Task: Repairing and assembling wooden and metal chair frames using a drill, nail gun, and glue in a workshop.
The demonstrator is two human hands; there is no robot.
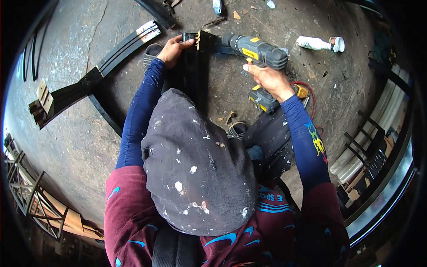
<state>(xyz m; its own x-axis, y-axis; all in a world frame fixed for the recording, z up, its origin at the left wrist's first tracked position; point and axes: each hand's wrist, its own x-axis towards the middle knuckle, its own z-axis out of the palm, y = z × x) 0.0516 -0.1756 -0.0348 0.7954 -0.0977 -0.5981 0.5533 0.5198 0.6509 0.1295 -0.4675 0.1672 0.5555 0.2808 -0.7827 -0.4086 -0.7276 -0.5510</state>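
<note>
My right hand (270, 81) is wrapped round the grip of a black and yellow cordless drill (260, 51), with its battery below the hand. The drill lies sideways, its chuck pointing left at an upright plate (206, 41) on the end of a black metal bar. Whether the bit touches the plate I cannot tell. My left hand (174, 50) grips the black metal piece (189, 37) just left of that plate, thumb along its near side. A dark bar (196, 80) runs from there toward my knees.
A black metal frame (66, 95) lies at the left. A white bottle (315, 43) lies on its side at the right, with a red cable (313, 95) nearer me. Pale tubes (373, 124) and dark racks line the right edge. Metal lattice (38, 200) stands lower left.
</note>
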